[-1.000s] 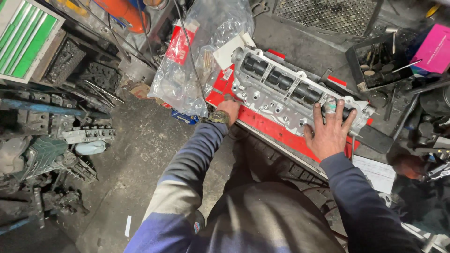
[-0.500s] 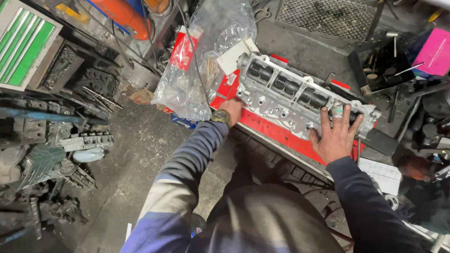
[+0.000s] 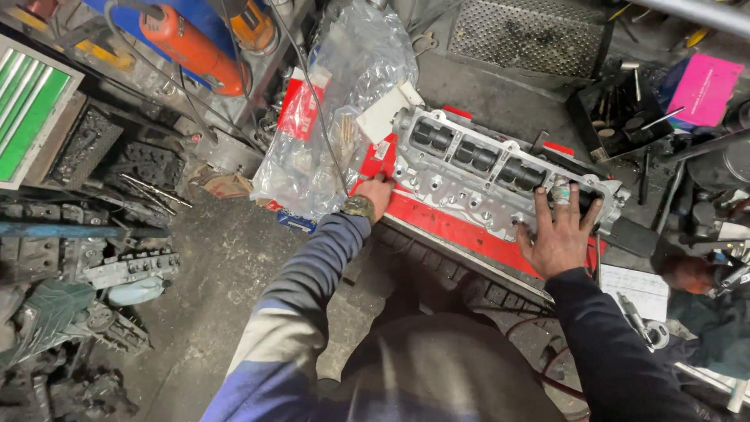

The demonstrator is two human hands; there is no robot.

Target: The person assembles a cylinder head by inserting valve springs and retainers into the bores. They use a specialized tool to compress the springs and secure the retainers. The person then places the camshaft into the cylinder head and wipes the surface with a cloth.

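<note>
Right hand, fingers spread flat, presses on the near right end of the cylinder head; left hand, curled closed, grips the head's near left corner, a watch on the wrist. Both sleeves are dark blue. The head, grey cast metal with a row of dark round recesses, lies aslant on a red board at the edge of the bench. Just left of the head, a clear plastic bag slumps over the bench edge; a red-and-white rectangular label shows through its upper left side, and a white card rests between the bag and the head's far left corner. Right of the board, near the right sleeve, lies a white printed sheet. Farther off: a pink rectangular box at upper right, beside a dark tray of small tools; a green-and-white striped panel at far left; an orange power tool at the top.
</note>
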